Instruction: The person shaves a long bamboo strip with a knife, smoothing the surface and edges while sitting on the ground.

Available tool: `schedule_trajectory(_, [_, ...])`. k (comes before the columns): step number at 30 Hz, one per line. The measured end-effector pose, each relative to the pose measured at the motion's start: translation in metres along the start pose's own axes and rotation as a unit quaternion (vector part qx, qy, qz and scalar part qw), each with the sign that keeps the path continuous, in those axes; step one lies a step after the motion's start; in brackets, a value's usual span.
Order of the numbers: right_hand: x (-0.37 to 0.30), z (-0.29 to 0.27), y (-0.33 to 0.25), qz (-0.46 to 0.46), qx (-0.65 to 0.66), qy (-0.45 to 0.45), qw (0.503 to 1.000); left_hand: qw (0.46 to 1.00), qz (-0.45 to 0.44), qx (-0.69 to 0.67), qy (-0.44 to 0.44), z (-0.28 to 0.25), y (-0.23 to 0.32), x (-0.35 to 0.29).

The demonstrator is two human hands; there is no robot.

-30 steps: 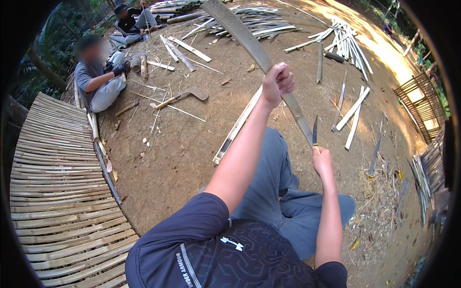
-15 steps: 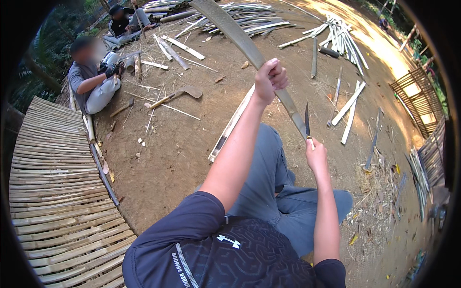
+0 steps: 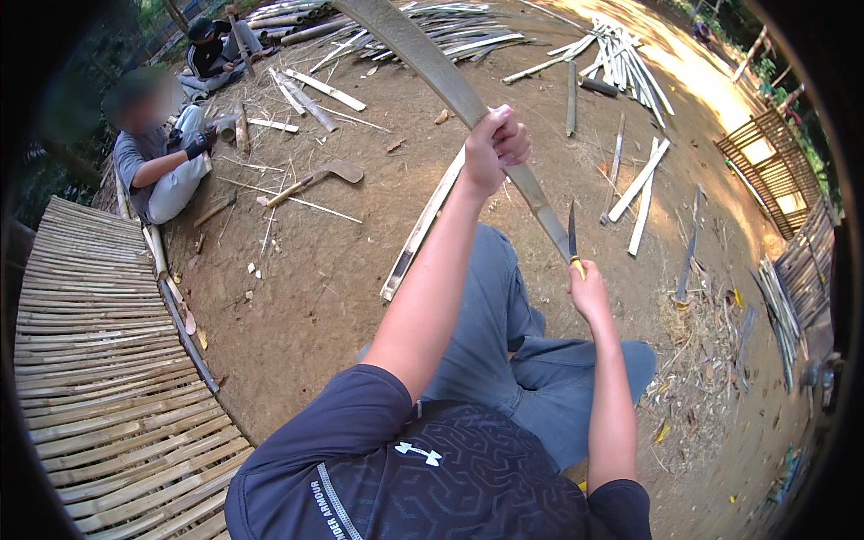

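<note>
A long greenish-grey bamboo strip [image 3: 423, 67] slants from the top of the view down toward my right hand. My left hand [image 3: 495, 153] is closed around it partway along. Closed on the handle of a knife [image 3: 572, 232], my right hand [image 3: 589, 290] sits by the strip's lower end. The dark narrow blade points up, its base close against the strip's edge; whether it cuts in I cannot tell. Under my left forearm, a split bamboo piece [image 3: 423, 225] lies on the ground beside my bent leg.
A slatted bamboo platform [image 3: 108, 360] fills the left side. Two people [image 3: 157, 166] sit at the upper left. A curved-blade tool [image 3: 315, 180] lies on the dirt, another long blade [image 3: 691, 252] at right. Bamboo strips [image 3: 630, 72] are piled at the back.
The whole view has shifted slightly, so the surroundings sit further left. My hands keep nearly the same hold on the bamboo strip and the knife.
</note>
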State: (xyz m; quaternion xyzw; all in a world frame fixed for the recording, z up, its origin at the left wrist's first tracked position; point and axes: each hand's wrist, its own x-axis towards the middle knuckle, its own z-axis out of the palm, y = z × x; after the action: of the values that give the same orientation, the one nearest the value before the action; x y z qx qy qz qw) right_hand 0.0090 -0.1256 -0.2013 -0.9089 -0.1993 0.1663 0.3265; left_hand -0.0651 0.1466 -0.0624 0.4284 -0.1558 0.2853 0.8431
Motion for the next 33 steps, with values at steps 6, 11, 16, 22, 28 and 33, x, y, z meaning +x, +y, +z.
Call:
schedule_trajectory(6, [-0.023, -0.003, -0.016, -0.106, 0.101, 0.05, 0.988, 1.0, -0.012, -0.002, -0.006, 0.001, 0.0, -0.003])
schedule_trajectory(11, [-0.035, 0.001, -0.026, -0.013, 0.032, 0.04, 0.999, 0.999, 0.0, 0.03, 0.034, 0.0, 0.006, -0.02])
schedule_trajectory(16, [-0.065, 0.013, -0.044, -0.186, 0.063, 0.161, 0.967, 0.999, -0.006, 0.035, 0.004, 0.004, 0.0, -0.011])
schedule_trajectory(22, [-0.064, -0.004, -0.09, -0.134, -0.048, 0.112, 0.984, 0.998, 0.012, 0.035, 0.057, -0.016, 0.006, -0.015])
schedule_trajectory(28, [-0.041, -0.002, -0.085, -0.111, -0.017, 0.057, 0.992, 0.995, 0.026, 0.044, 0.088, -0.019, 0.007, -0.015])
schedule_trajectory(33, [-0.042, 0.009, -0.082, -0.143, -0.031, 0.096, 0.985, 0.995, 0.04, 0.036, 0.09, -0.019, 0.004, -0.017])
